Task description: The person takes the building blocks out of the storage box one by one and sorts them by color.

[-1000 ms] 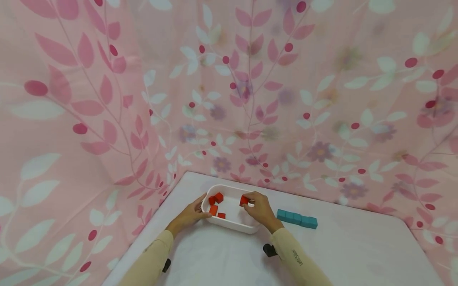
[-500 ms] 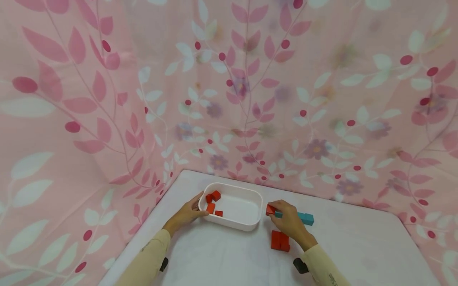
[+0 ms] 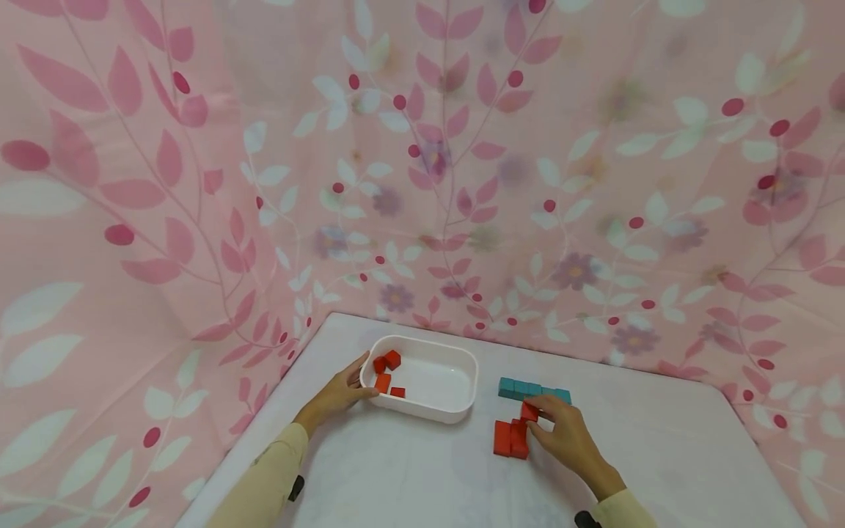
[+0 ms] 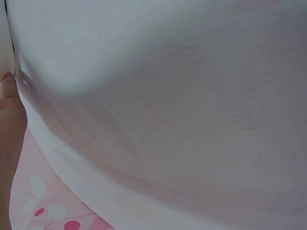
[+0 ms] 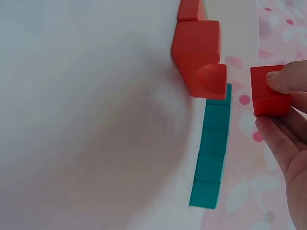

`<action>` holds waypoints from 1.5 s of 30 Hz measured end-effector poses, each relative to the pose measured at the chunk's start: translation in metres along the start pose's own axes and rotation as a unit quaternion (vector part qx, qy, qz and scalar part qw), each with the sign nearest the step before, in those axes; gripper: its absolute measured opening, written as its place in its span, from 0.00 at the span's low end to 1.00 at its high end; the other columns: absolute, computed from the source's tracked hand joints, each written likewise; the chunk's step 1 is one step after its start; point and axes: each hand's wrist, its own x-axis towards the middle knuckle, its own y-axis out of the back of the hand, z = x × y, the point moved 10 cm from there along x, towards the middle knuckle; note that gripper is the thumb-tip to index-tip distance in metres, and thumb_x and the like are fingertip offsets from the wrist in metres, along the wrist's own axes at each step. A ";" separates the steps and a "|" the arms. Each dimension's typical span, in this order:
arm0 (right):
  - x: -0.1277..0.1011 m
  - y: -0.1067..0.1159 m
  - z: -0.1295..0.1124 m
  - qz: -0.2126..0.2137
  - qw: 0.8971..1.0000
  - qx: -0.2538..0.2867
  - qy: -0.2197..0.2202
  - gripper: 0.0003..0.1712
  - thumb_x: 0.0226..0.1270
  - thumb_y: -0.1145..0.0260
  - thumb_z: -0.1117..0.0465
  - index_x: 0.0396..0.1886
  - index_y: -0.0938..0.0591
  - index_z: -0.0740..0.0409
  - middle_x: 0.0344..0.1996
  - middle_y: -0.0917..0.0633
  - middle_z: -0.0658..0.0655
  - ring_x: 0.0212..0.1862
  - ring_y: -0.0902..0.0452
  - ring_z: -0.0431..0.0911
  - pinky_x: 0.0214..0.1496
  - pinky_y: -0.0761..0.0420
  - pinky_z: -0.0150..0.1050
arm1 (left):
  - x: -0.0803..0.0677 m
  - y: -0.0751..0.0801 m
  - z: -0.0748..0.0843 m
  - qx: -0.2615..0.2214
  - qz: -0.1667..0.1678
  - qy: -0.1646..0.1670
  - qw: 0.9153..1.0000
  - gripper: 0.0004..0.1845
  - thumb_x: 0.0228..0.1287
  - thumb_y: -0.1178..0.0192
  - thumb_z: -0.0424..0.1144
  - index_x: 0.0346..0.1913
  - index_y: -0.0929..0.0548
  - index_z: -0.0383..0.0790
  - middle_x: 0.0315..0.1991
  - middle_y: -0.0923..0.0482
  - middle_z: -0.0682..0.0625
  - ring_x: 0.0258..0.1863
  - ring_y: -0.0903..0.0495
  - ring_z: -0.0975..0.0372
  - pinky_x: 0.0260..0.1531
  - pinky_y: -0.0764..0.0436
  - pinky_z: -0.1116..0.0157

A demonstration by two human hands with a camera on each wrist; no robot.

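My left hand (image 3: 335,396) grips the left end of a white plastic tray (image 3: 465,411), its thumb along the near rim and its fingers at the outer end. Several red blocks (image 3: 383,383) lie at the tray's left end. My right hand (image 3: 571,436) pinches a red block (image 5: 269,91) between thumb and fingers, raised above the table. Just below it and to its left, red blocks (image 3: 503,438) stand close together on the table; one (image 5: 211,79) shows a rounded hollow in the right wrist view. Behind my right hand runs a straight row of teal blocks (image 3: 518,389).
A white cloth (image 3: 422,484) covers the table. Pink leaf-patterned curtain (image 3: 409,220) hangs behind and to the left, close to the table's edges. The left wrist view shows mostly white cloth, with part of the left hand at its edge.
My right hand has carried a red block out of the tray, rightward past the teal row, then toward me to the red blocks on the table. My left hand stays on the tray.
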 end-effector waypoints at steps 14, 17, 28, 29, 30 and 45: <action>-0.031 -0.010 0.042 -0.055 0.988 0.027 -0.142 0.21 0.50 0.25 0.74 0.46 0.14 0.58 0.40 0.15 0.47 0.46 0.18 0.46 0.45 0.16 0.39 | -0.005 0.000 0.003 -0.002 -0.004 -0.002 1.000 0.47 0.61 0.32 0.39 0.78 0.49 0.58 0.75 0.44 0.44 0.71 0.39 0.49 0.59 0.26 0.57; -0.034 -0.017 0.044 -0.067 0.986 0.037 -0.151 0.21 0.50 0.25 0.74 0.45 0.14 0.58 0.41 0.15 0.48 0.46 0.18 0.47 0.44 0.16 0.39 | -0.006 -0.001 0.005 0.000 -0.005 -0.008 1.000 0.47 0.62 0.32 0.38 0.78 0.48 0.58 0.75 0.45 0.45 0.71 0.40 0.49 0.59 0.26 0.57; -0.037 -0.025 0.047 -0.075 0.983 0.037 -0.164 0.20 0.49 0.25 0.73 0.45 0.14 0.58 0.42 0.14 0.51 0.47 0.18 0.49 0.45 0.16 0.40 | -0.007 -0.004 0.007 -0.012 -0.004 -0.007 1.000 0.47 0.62 0.32 0.37 0.78 0.48 0.56 0.75 0.44 0.44 0.71 0.40 0.49 0.60 0.27 0.57; -0.038 -0.027 0.048 -0.080 0.982 0.038 -0.170 0.20 0.49 0.25 0.73 0.45 0.14 0.58 0.42 0.14 0.50 0.47 0.18 0.49 0.45 0.16 0.40 | -0.007 -0.004 0.007 -0.010 -0.002 -0.007 1.000 0.47 0.61 0.32 0.38 0.78 0.48 0.56 0.75 0.44 0.44 0.71 0.40 0.49 0.60 0.27 0.56; -0.038 -0.028 0.048 -0.083 0.980 0.040 -0.175 0.20 0.49 0.25 0.73 0.45 0.14 0.58 0.42 0.15 0.51 0.47 0.18 0.49 0.45 0.16 0.40 | -0.007 -0.004 0.007 -0.009 0.000 -0.005 1.000 0.47 0.61 0.31 0.38 0.78 0.48 0.56 0.75 0.44 0.44 0.71 0.40 0.49 0.60 0.27 0.56; -0.038 -0.032 0.053 -0.076 0.979 0.042 -0.185 0.23 0.47 0.23 0.72 0.46 0.14 0.58 0.43 0.15 0.51 0.46 0.18 0.48 0.45 0.16 0.40 | -0.004 -0.004 0.009 -0.019 -0.013 -0.015 1.000 0.48 0.60 0.30 0.39 0.78 0.48 0.57 0.75 0.45 0.45 0.72 0.41 0.49 0.59 0.26 0.58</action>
